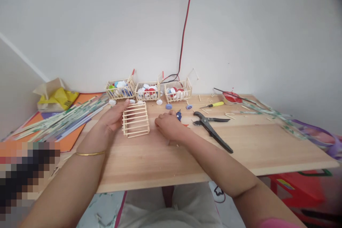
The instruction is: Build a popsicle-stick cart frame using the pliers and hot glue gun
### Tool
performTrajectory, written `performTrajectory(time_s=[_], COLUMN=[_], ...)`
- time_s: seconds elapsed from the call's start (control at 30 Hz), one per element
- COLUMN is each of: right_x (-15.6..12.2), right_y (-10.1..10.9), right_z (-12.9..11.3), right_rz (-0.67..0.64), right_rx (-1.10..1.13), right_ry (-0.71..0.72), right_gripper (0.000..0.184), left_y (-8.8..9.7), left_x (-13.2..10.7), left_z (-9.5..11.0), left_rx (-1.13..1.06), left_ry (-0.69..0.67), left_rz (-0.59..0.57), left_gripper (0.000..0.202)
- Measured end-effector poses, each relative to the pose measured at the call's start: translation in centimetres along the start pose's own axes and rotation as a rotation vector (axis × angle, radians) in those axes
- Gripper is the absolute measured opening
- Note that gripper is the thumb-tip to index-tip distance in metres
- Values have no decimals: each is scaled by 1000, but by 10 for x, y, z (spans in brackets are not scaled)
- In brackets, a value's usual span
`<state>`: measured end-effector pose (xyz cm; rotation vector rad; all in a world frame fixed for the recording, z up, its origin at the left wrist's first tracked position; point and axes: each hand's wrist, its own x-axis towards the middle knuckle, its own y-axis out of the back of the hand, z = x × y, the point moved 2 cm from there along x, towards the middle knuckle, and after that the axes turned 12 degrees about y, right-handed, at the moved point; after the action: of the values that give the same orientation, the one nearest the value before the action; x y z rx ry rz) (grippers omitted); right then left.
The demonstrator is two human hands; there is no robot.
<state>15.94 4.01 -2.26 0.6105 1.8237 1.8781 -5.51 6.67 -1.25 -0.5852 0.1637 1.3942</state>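
A small cage-like frame of thin wooden sticks stands on the wooden table. My left hand rests against its left side, fingers curled round the frame's edge. My right hand lies on the table just right of the frame, fingers closed around a small blue object that I cannot make out clearly. A gold bangle sits on my left wrist.
Three stick-built carts filled with bottle caps line the wall. Black pliers, a yellow-handled screwdriver, loose caps, a red dish and stick bits lie to the right. A stick bundle and yellow bag lie at left.
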Motion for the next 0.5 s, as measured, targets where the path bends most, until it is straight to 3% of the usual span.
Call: performTrajectory(time_s=[0.23, 0.5], right_x=[-1, -2], right_y=[2, -1], right_z=[-1, 3], right_rz=[1, 27], right_rx=[22, 28], right_ry=[35, -18], right_gripper=[20, 19], left_y=[-2, 6], left_x=[-1, 5], left_z=[1, -2], left_rx=[1, -4], left_ry=[-11, -18], left_rz=[3, 21], left_gripper=[27, 29])
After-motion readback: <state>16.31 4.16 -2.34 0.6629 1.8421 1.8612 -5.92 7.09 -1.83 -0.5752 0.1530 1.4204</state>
